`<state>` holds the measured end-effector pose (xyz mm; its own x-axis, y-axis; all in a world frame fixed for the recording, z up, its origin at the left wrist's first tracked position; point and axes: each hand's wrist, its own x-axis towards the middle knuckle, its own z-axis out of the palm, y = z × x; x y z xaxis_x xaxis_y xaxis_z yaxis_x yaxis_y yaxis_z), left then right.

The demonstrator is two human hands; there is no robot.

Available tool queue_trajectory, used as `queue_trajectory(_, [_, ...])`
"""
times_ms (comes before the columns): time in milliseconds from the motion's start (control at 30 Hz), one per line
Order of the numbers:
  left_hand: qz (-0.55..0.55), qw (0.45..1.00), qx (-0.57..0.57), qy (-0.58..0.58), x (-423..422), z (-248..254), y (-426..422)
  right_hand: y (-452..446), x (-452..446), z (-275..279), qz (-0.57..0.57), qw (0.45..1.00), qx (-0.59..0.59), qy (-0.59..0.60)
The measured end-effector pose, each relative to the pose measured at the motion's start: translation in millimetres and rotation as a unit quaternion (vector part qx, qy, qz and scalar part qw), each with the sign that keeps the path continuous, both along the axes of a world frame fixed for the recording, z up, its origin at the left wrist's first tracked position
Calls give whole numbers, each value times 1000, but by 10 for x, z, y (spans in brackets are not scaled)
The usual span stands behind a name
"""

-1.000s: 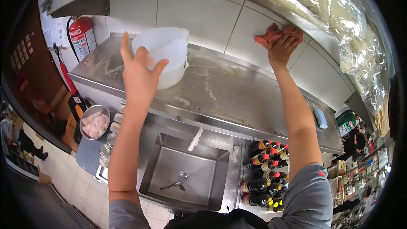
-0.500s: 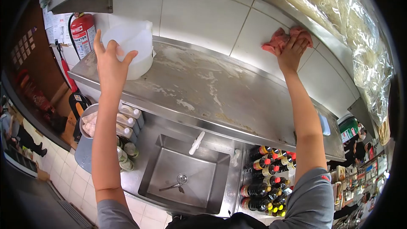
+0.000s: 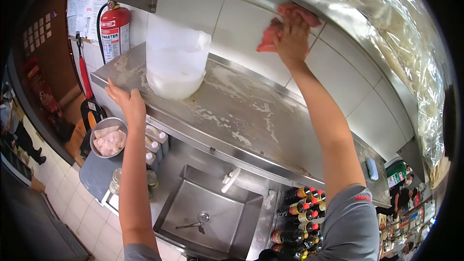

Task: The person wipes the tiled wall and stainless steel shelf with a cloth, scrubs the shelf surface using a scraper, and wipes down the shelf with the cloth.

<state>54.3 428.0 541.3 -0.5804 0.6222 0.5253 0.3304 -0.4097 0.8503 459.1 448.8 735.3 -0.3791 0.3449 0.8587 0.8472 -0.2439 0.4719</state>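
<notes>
My right hand (image 3: 294, 38) presses a crumpled red cloth (image 3: 270, 36) against the white wall tiles, just below the overhead shelf. Its fingers are spread over the cloth and partly sink into it. My left hand (image 3: 127, 102) rests at the front edge of the stainless steel shelf (image 3: 232, 96), near its left end. The fingers there are apart and hold nothing. Beside that hand stands a translucent white plastic tub (image 3: 176, 63), upright on the shelf. Whitish wet streaks mark the steel between the tub and my right arm.
Below the shelf are a sink (image 3: 208, 212) with a white tap (image 3: 231, 180), several sauce bottles (image 3: 292, 237) and a metal bowl (image 3: 108, 137) of raw meat. A fire extinguisher (image 3: 115, 31) hangs at left. A blue sponge-like object (image 3: 371, 168) lies right. Plastic-wrapped noodles (image 3: 377, 24) overhang above.
My right hand has slid leftward along the tiles with the cloth. My left hand has dropped from in front of the tub to the shelf edge. The camera view has shifted somewhat.
</notes>
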Motion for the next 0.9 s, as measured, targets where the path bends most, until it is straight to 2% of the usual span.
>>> queue_trajectory(233, [-27, 989, 141, -33, 67, 29, -114, 947, -935, 42, 41, 999, 13, -28])
queue_trajectory(467, [-71, 971, 221, -57, 83, 122, -125, 1599, -1576, 85, 96, 991, 36, -91])
queue_trajectory(667, [-76, 972, 213, -60, 90, 113, -119, 1967, -1817, 259, 147, 966, 36, -210])
queue_trajectory(767, [-67, 972, 220, -44, 66, 93, -79, 2241, -2007, 356, 142, 958, -15, -248])
queue_trajectory(867, [-93, 965, 231, -86, 73, 97, -73, 2105, -2155, 401, 119, 905, -255, -320])
queue_trajectory(900, [-82, 967, 230, -76, 70, 93, -71, 2137, -2135, 336, 145, 887, -269, -347])
